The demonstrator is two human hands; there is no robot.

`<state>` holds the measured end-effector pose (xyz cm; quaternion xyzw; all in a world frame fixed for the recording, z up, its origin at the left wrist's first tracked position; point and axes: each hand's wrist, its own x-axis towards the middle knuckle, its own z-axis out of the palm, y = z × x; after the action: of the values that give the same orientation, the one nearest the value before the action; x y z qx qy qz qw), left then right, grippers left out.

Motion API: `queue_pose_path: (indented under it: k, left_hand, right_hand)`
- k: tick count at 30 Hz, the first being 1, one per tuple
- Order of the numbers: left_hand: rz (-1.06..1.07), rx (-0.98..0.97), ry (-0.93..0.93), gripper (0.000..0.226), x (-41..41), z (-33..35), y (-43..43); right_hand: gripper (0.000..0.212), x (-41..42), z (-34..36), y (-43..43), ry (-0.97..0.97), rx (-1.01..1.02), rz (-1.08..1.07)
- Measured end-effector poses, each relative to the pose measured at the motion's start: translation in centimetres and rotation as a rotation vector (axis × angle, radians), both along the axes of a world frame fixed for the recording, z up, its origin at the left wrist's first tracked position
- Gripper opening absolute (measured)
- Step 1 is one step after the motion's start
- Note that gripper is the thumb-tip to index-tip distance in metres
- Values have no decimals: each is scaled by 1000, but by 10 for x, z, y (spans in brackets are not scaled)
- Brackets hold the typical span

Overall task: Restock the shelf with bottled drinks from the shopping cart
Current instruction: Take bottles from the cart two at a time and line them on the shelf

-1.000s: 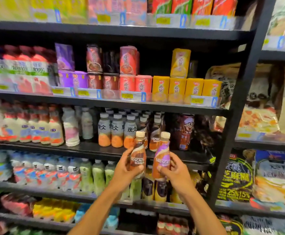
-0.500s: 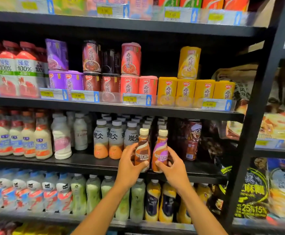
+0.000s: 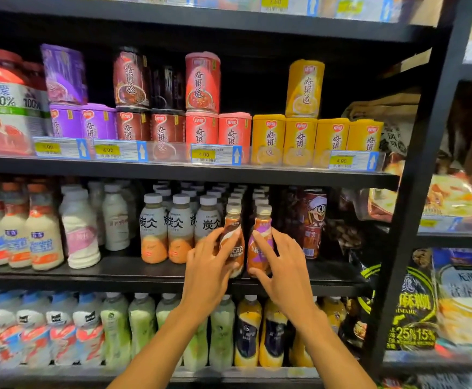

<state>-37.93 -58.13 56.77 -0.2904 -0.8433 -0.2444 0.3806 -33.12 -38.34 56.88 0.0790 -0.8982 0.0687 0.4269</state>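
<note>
Two small Nescafe coffee bottles stand upright at the front of the middle black shelf. My left hand is wrapped around the brown-labelled bottle. My right hand grips the purple-labelled bottle beside it. Both bottles have beige caps and sit in front of rows of similar capped bottles. The shopping cart is out of view.
Grey-and-orange latte bottles stand just left of my hands, a red can just right. Porridge cans fill the shelf above, green and yellow bottles the shelf below. A black upright post borders the bay on the right.
Both hands moved the two Nescafe bottles up from below shelf level and forward onto the middle shelf, where they now stand. The view has come closer to the shelves.
</note>
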Motion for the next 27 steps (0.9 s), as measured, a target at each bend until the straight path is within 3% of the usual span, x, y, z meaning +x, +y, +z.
queue_pose_path:
  k: [8, 27]
  left_hand:
    - [156, -82, 7, 72, -14, 7, 6]
    - [270, -154, 39, 57, -24, 13, 16]
  right_hand:
    - [85, -12, 1, 6, -40, 0, -12]
    - [76, -39, 11, 7, -97, 78, -123]
